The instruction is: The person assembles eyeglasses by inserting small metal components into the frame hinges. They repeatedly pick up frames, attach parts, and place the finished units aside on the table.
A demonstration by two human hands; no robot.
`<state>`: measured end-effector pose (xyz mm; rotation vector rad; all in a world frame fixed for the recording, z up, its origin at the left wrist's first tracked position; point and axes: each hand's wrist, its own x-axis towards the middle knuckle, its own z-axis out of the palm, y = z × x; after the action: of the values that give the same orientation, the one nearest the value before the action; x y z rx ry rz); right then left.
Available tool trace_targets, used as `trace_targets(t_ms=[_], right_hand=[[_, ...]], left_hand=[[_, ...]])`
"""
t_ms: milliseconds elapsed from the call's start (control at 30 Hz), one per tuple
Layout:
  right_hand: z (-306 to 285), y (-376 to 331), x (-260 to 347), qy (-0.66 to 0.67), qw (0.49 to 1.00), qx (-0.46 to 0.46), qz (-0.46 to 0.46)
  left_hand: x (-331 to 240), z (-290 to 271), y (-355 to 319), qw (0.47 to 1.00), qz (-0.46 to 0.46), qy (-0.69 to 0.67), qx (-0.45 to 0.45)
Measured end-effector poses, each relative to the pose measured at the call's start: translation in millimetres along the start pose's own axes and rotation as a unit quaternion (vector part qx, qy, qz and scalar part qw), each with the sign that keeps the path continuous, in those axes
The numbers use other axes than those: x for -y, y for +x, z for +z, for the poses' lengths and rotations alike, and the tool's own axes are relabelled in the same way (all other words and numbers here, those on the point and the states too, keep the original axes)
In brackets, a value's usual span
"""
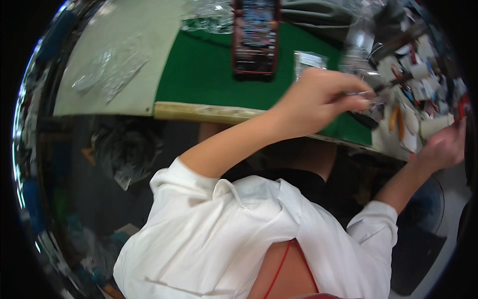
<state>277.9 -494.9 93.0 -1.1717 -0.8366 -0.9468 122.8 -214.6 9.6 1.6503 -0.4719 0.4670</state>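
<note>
The left hand (316, 102) is positioned over the right part of a green mat (199, 74) on the desk (134, 32). Its fingers are curled, with the thumb and forefinger pinching a small, thin item (355, 93). The item is located at the fingertips, above the mat's right side; motion blur hides its exact kind.

The right hand (444, 148) is at the far right rim of the view, just beside a red object (463, 107). Its fingers are bent and partly cut off by the dark border; whether they grip the red object cannot be told. A pale cylinder (436, 127) lies near this hand. A tool with yellow-orange handles (397, 122) is located between the two hands, amid a cluster of mixed small articles.

A phone (255, 40) in a dark red case, screen lit, lies on the mat, well apart from both hands. A small clear packet (309, 60) lies just beyond the left hand. Crumpled clear plastic (206, 22) adjoins the phone's left side. Clear bags (124, 77) rest on the pale left section. A wooden strip (204, 112) runs along the front edge.
</note>
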Motion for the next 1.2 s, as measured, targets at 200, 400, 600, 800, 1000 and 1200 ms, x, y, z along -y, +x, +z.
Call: trace_targets(t_ms=[200, 400, 600, 800, 1000, 1200], right_hand=[[2.8, -167.3, 11.5, -0.158, 0.955, 0.077, 0.24], [21.3, -164.9, 13.7, -0.15, 0.951, 0.12, 0.24], [43.1, -170.0, 26.3, -0.141, 0.949, 0.172, 0.223], [46.5, -174.9, 38.9, -0.148, 0.944, 0.171, 0.24], [56.3, -175.0, 41.6, -0.104, 0.949, 0.178, 0.24], [87.6, -170.0, 47.6, -0.147, 0.871, 0.406, 0.234]], left_hand=[[-76.4, -219.5, -203.2, 0.952, -0.184, -0.005, -0.243], [-99.5, -299.2, -263.6, 0.923, -0.198, 0.017, -0.33], [-75.8, -317.1, -242.6, 0.878, -0.247, -0.041, -0.407], [-50.2, -340.1, -202.1, 0.787, -0.532, 0.161, -0.268], [-5.5, -275.2, -76.8, 0.792, -0.207, 0.57, -0.075], [90.4, -314.6, -0.5, 0.835, 0.067, 0.537, 0.103]])
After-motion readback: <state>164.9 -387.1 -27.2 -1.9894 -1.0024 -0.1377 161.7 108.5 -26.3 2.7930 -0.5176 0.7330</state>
